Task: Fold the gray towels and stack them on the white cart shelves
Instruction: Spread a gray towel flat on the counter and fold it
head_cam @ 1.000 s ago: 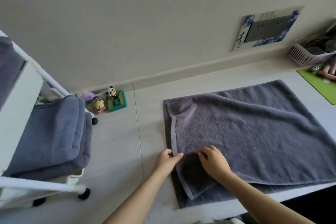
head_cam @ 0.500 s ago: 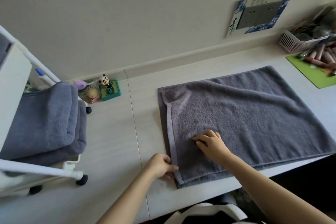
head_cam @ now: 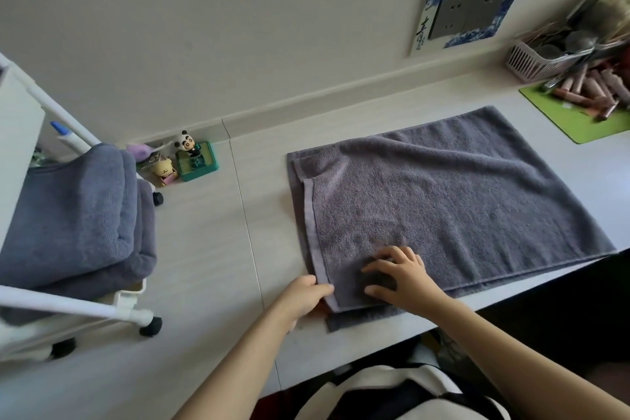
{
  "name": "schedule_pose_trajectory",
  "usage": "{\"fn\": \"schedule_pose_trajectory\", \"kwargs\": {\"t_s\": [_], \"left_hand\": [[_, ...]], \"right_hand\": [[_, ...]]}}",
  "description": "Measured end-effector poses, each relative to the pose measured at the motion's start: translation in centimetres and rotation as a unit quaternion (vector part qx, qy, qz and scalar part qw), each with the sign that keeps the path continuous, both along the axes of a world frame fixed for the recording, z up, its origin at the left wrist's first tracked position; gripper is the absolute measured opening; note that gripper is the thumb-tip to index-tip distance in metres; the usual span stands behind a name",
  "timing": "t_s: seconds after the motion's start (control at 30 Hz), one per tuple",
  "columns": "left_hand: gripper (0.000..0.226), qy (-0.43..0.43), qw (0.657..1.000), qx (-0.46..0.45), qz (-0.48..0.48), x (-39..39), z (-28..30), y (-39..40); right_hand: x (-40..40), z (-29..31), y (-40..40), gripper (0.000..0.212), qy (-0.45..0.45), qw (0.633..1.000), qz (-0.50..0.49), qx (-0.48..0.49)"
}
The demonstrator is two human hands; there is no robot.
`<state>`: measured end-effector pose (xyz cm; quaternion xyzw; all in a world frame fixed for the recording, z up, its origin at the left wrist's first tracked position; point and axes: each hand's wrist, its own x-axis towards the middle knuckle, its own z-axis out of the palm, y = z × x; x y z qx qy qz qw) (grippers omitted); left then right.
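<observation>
White cart (head_cam: 68,305) at far left, on black casters. Its shelf carries folded gray towels (head_cam: 73,215), two visible, stacked one on the other. A blue-capped pen (head_cam: 66,136) lies behind them.

Right of the cart, against the wall: small toy figures (head_cam: 185,160), a panda on a green base, a yellow one beside it.

Right of the figures, a gray towel (head_cam: 443,201) lies spread on the pale counter (head_cam: 211,249), folded double, upper layer's hemmed edge set a little in from the lower layer's left edge. Its near edge runs close to the counter's front edge.

Left hand (head_cam: 301,297) at the towel's near left corner, fingers curled, pinching the upper layer's corner. Right hand (head_cam: 399,274) just beside it, on top of the towel, fingers spread and lightly bent, pressing the cloth down; grips nothing.

Above the towel, on the wall: outlet plate (head_cam: 468,10) with blue-patterned border. Far right of the towel: pink basket (head_cam: 535,61) of blurred items, green mat (head_cam: 576,116) with pinkish tubes on it.
</observation>
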<state>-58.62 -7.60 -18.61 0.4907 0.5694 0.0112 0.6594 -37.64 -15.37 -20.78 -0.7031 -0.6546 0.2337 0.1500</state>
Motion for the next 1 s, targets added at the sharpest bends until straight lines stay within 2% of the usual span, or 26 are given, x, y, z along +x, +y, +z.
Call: {"fn": "schedule_pose_trajectory", "kwargs": {"t_s": [0.1,0.17,0.27,0.33,0.47,0.53,0.6,0.7,0.8,0.9,1.0], "left_hand": [[0.012,-0.117,0.978,-0.121,0.122,0.6,1.0,-0.6],[0.01,-0.129,0.973,-0.127,0.144,0.7,1.1,-0.5],[0.009,-0.04,0.994,-0.016,0.101,0.5,0.9,-0.6],[0.014,0.017,0.997,0.052,0.052,0.3,0.7,-0.9],[0.024,0.081,0.986,0.146,-0.022,0.0,0.6,-1.4],[0.031,0.099,0.977,0.181,-0.046,0.0,0.7,-1.5],[0.033,0.141,0.962,0.217,-0.092,0.3,0.8,-1.7],[0.02,0.229,0.915,0.267,-0.198,0.7,0.6,-2.0],[0.037,0.294,0.878,0.297,-0.231,0.7,0.6,-1.7],[0.059,0.271,0.873,0.369,-0.167,0.7,0.3,-1.3],[0.081,0.206,0.824,0.496,-0.18,1.1,-1.1,-0.1]], "right_hand": [[0.3,-0.6,-1.6,0.049,0.011,0.999,0.017,0.025],[0.6,-1.0,-2.3,0.043,0.019,0.998,-0.007,0.061],[0.7,-1.0,-2.6,0.025,0.043,0.992,-0.048,0.109],[0.5,-0.8,-2.6,0.021,0.062,0.99,-0.043,0.116],[0.7,-0.2,-2.8,0.028,0.095,0.993,-0.031,0.066],[0.8,-0.2,-3.0,0.032,0.082,0.995,-0.029,0.039],[0.5,-0.5,-3.2,0.033,0.043,0.998,-0.026,0.035],[-0.1,-1.7,-3.4,0.029,-0.007,0.997,-0.019,0.074],[-0.4,-1.5,-2.5,0.035,0.002,0.996,-0.059,0.069],[-0.8,-0.8,-1.5,0.033,-0.015,0.989,-0.127,0.081],[-1.4,-0.7,-1.2,0.049,-0.059,0.981,-0.18,0.034]]}}
